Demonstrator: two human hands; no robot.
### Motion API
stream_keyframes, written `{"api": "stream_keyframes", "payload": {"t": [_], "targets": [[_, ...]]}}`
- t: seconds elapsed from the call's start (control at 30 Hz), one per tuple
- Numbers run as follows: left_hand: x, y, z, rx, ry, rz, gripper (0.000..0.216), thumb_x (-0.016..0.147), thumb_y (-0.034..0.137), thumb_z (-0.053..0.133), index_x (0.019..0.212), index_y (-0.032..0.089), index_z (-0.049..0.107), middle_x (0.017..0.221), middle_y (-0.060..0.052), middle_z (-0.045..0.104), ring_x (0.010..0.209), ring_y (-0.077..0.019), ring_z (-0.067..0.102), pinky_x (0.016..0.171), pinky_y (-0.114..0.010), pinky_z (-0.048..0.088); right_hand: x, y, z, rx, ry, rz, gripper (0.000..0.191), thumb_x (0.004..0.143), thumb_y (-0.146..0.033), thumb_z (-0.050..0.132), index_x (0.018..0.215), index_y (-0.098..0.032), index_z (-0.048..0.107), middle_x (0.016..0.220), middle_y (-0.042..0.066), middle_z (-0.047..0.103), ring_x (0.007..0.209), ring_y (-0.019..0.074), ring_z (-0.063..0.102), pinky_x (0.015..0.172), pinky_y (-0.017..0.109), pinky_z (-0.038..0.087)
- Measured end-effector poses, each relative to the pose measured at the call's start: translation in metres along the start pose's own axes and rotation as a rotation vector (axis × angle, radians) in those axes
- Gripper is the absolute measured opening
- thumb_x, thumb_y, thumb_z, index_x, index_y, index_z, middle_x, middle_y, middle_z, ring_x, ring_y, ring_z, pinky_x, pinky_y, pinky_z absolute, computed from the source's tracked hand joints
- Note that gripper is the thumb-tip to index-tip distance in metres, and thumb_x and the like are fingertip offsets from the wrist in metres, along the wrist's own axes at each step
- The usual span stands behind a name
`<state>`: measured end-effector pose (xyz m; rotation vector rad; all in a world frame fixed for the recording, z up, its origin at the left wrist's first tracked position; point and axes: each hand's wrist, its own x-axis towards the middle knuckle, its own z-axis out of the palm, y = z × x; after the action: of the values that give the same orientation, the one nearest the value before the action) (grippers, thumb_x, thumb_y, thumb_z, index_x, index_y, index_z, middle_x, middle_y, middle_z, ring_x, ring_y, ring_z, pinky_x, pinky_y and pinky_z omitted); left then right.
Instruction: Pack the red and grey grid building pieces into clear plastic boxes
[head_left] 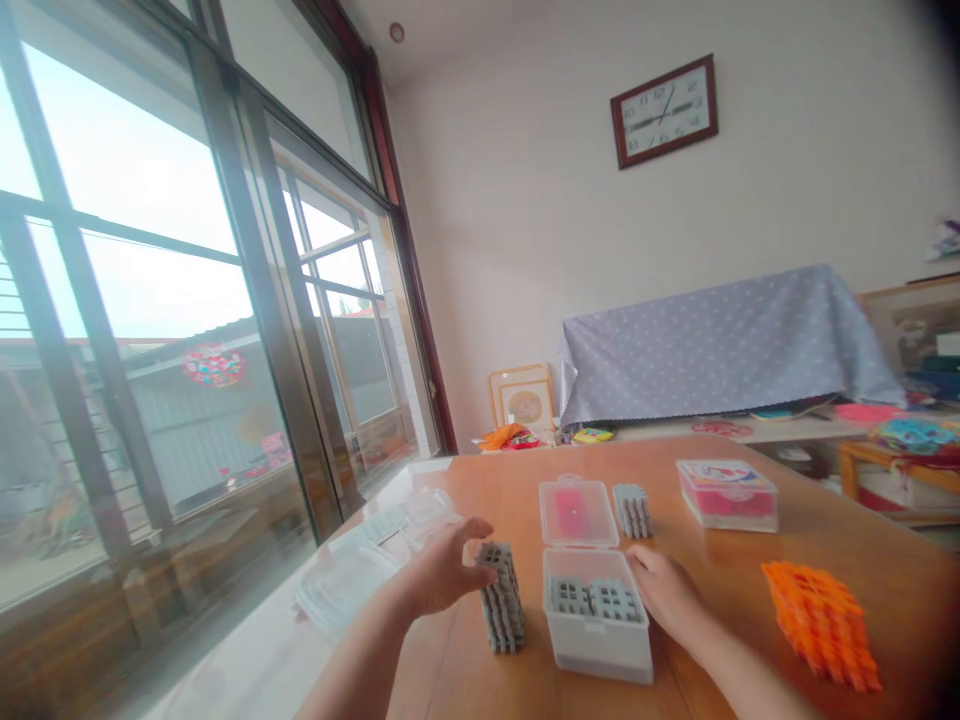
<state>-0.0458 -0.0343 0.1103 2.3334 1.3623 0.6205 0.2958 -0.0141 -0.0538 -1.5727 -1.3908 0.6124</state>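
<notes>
My left hand (452, 568) is curved at the top of a tall stack of grey lattice-like plastic pieces (501, 605), thumb at the near side and fingers apart. The stack stands upright on the table. To its right is a clear plastic box (600, 650) with its lid (577, 515) folded back. Grey pieces (596, 598) lie inside in two side-by-side groups. My right hand (664, 585) is closed at the box's right rim, its fingertips partly hidden. A shorter grey stack (632, 510) stands behind that hand.
The wooden table (712, 650) holds an orange stack of pieces (821, 625) at right and a closed box (727, 495) with pink contents farther back. Clear plastic packaging (349, 580) lies at left beside the window. Behind the table is a cloth-covered object (720, 350).
</notes>
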Motion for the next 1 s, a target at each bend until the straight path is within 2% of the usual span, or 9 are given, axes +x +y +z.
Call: {"api": "stream_keyframes", "payload": {"t": [0.23,0.33,0.43,0.57,0.7,0.83,1.0], "targets": [[0.005,-0.006,0.001,0.001,0.044,0.041,0.044,0.069,0.018,0.073,0.112,0.02,0.065,0.114,-0.006,0.069,0.109,-0.0235,0.062,0.099,-0.034,0.046,0.004,0.008,0.003,-0.035,-0.009,-0.048,0.039,0.089,-0.048,0.043,0.072,-0.021,0.066,0.068,0.004,0.069,0.071,0.0215,0.063,0.065,0.027,0.04],[0.008,0.005,0.003,0.018,0.114,0.09,0.037,0.073,0.022,0.072,0.109,0.022,0.065,0.11,-0.005,0.07,0.107,-0.0225,0.061,0.097,-0.033,0.047,0.003,0.006,0.003,-0.039,-0.013,-0.054,0.037,0.089,-0.046,0.044,0.072,-0.021,0.064,0.066,0.003,0.068,0.071,0.0208,0.062,0.066,0.027,0.04],[0.015,0.026,0.013,0.015,0.145,0.171,0.031,0.078,0.027,0.069,0.108,0.023,0.064,0.107,-0.004,0.069,0.101,-0.0202,0.061,0.092,-0.031,0.047,0.002,0.003,0.002,-0.035,-0.016,-0.041,0.034,0.089,-0.044,0.045,0.071,-0.021,0.062,0.064,0.002,0.066,0.068,0.0198,0.061,0.064,0.027,0.039],[0.03,0.058,0.043,0.007,0.036,0.23,0.031,0.078,0.033,0.069,0.107,0.022,0.065,0.103,-0.003,0.067,0.09,-0.0176,0.06,0.08,-0.027,0.048,0.001,-0.001,0.0,-0.036,-0.013,-0.03,0.033,0.09,-0.042,0.045,0.069,-0.021,0.06,0.063,0.002,0.066,0.067,0.0193,0.06,0.063,0.026,0.039],[0.048,0.08,0.078,0.027,-0.111,0.2,0.031,0.072,0.031,0.071,0.102,0.021,0.067,0.102,-0.004,0.065,0.084,-0.0168,0.061,0.073,-0.025,0.048,0.0,-0.004,-0.001,-0.048,0.0,-0.032,0.034,0.091,-0.04,0.045,0.068,-0.021,0.061,0.064,0.002,0.067,0.068,0.0191,0.061,0.063,0.026,0.038],[0.06,0.085,0.104,0.05,-0.196,0.139,0.029,0.067,0.03,0.074,0.093,0.019,0.069,0.096,-0.003,0.064,0.08,-0.0165,0.06,0.072,-0.025,0.048,0.001,-0.005,-0.001,-0.071,0.021,-0.035,0.032,0.09,-0.036,0.045,0.068,-0.02,0.062,0.063,0.002,0.067,0.067,0.0181,0.06,0.062,0.025,0.035],[0.064,0.081,0.119,0.064,-0.228,0.098,0.033,0.064,0.032,0.078,0.093,0.017,0.069,0.093,-0.004,0.066,0.074,-0.0156,0.059,0.067,-0.025,0.048,0.001,-0.007,-0.002,-0.091,0.04,-0.024,0.03,0.089,-0.033,0.045,0.066,-0.02,0.06,0.062,0.0,0.066,0.064,0.0167,0.058,0.059,0.025,0.03]]}}
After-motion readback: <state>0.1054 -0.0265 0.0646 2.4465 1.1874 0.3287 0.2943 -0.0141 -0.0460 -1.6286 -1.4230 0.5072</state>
